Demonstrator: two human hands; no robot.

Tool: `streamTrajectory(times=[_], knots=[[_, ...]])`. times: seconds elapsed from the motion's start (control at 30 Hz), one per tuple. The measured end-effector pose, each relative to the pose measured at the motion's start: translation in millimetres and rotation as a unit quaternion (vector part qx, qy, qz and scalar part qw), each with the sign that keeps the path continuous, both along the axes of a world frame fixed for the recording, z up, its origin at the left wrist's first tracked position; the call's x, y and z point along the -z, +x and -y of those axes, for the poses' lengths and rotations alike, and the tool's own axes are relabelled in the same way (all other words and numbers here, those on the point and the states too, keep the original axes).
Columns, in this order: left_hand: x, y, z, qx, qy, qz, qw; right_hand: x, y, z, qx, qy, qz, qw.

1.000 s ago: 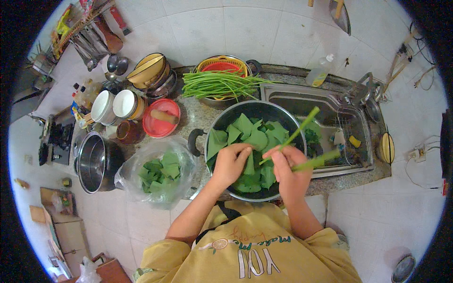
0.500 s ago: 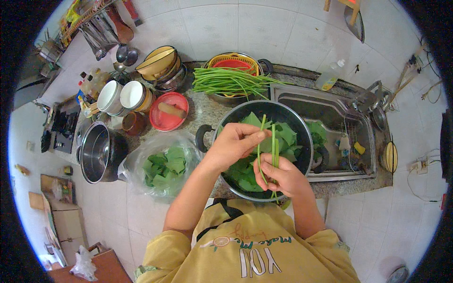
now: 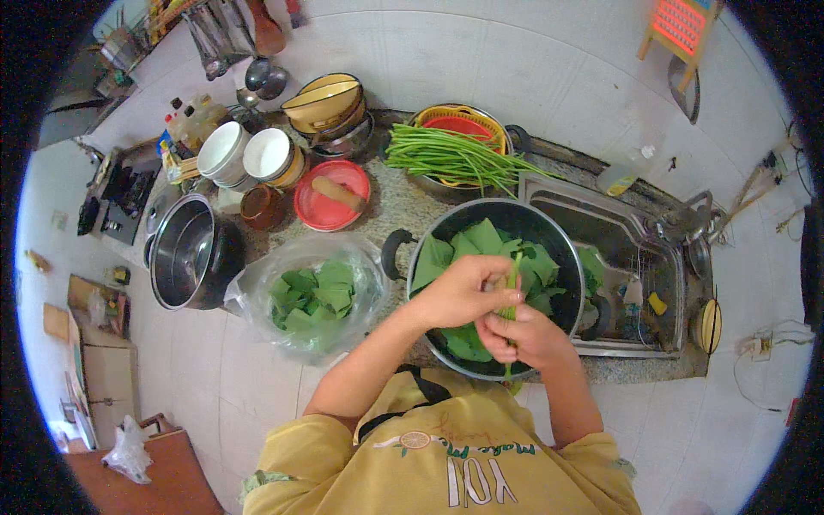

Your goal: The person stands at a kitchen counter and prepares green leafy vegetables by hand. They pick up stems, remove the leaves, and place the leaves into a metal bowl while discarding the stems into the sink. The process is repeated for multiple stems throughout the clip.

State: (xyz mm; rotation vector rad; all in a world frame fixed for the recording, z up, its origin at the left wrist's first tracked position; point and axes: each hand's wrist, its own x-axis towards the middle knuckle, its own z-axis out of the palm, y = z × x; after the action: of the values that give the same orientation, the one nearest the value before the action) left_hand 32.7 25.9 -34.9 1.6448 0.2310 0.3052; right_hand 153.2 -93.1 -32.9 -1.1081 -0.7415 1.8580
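Over a dark two-handled pot (image 3: pixel 397 249), my left hand (image 3: pixel 468 292) and my right hand (image 3: pixel 534 337) meet, with fingers closed around a few thin green stems (image 3: pixel 513 279). The stems run between the fingertips, and their lower ends stick out below my right hand. Broad green leaves (image 3: pixel 483 240) fill much of the pot beneath both hands. Left of the pot, a clear plastic bag (image 3: pixel 257 287) holds more cut green leaves (image 3: pixel 313 296). A large bundle of long green stems (image 3: pixel 451 154) rests across a yellow colander (image 3: pixel 481 114) behind the pot.
A metal sink (image 3: pixel 635 348) lies to the right, with a soap bottle (image 3: pixel 625 172) behind it. On the left are an empty dark pot (image 3: pixel 184 249), white bowls (image 3: pixel 268 154), a red plate (image 3: pixel 313 215) and stacked yellow bowls (image 3: pixel 322 107). Utensils (image 3: pixel 257 75) hang on the wall.
My hands have come together, and the stems that were spread between them are now bunched in one line. The whole view has shifted slightly.
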Motion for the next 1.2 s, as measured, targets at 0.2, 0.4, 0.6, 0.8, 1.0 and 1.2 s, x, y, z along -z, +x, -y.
streamTrajectory(times=[0.2, 0.4, 0.6, 0.8, 1.0, 1.2], knots=[[9, -17, -7, -0.257, -0.168, 0.046, 0.951, -12, 2, -42, 0.13, 0.176, 0.349, 0.911], [26, -65, -14, -0.39, -0.189, 0.046, 0.9, -19, 16, -144, 0.109, 0.366, 0.683, 0.623], [26, -122, 5, -0.354, -0.224, -0.008, 0.908, 30, 47, -264, 0.14, 0.483, 0.708, 0.495], [28, -161, 22, -0.383, -0.252, -0.02, 0.889, 56, 33, -277, 0.133, 0.473, 0.713, 0.5], [38, -166, 29, -0.357, -0.205, -0.043, 0.91, 59, 39, -271, 0.088, 0.429, 0.746, 0.502], [45, -159, 26, -0.33, -0.045, -0.081, 0.94, 59, 41, -264, 0.104, 0.41, 0.752, 0.505]])
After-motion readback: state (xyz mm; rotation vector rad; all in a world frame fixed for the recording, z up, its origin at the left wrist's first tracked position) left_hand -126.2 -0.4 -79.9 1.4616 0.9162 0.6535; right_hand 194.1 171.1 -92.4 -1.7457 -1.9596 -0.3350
